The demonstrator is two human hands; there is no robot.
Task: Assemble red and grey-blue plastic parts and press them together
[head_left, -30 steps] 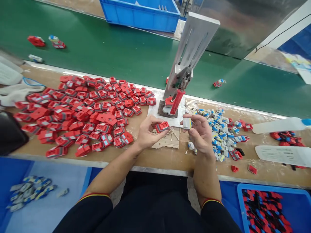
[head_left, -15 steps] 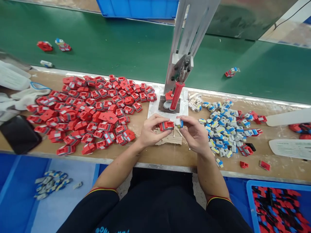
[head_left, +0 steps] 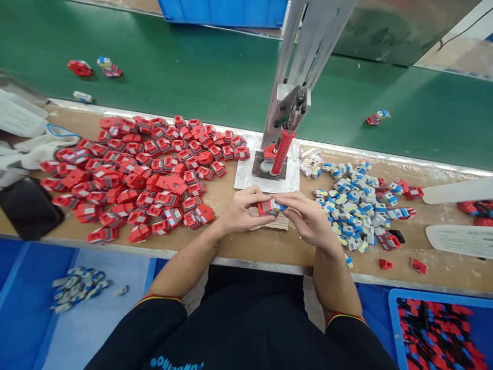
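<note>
Hands (head_left: 275, 216) near bench edge (head_left: 265, 264)

Small red plastic housing (head_left: 266, 207) with a grey patch on top, lying roughly level at centre frame, just below the press base; white-and-blue insert (head_left: 280, 206) pressed against its right end, possibly partly seated inside, mostly hidden by fingers
</note>
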